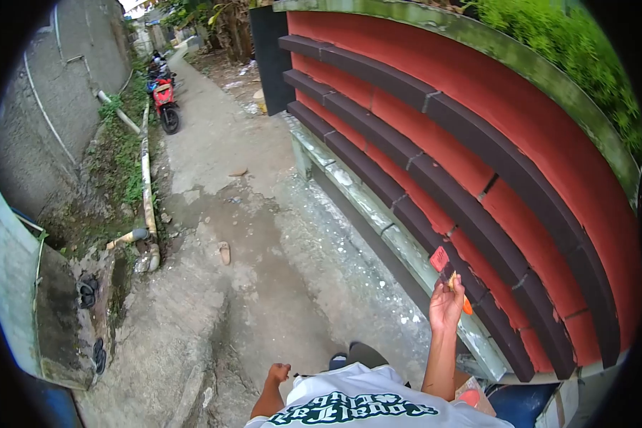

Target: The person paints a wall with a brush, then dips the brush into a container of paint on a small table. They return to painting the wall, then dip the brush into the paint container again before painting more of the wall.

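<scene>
The paintbrush [446,271] handle is mostly hidden in the right hand [446,305]; the motorbike [165,103] is too small for detail.

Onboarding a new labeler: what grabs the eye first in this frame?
The red wall with dark horizontal bands fills the right side. Low against it, the right hand holds a paintbrush with red bristles. A red motorbike stands far up the concrete lane, upper left.

A red motorbike [165,103] stands far up the concrete lane [264,235]. A pale pipe [148,192] runs along the weedy edge beside a grey wall [43,107].
</scene>
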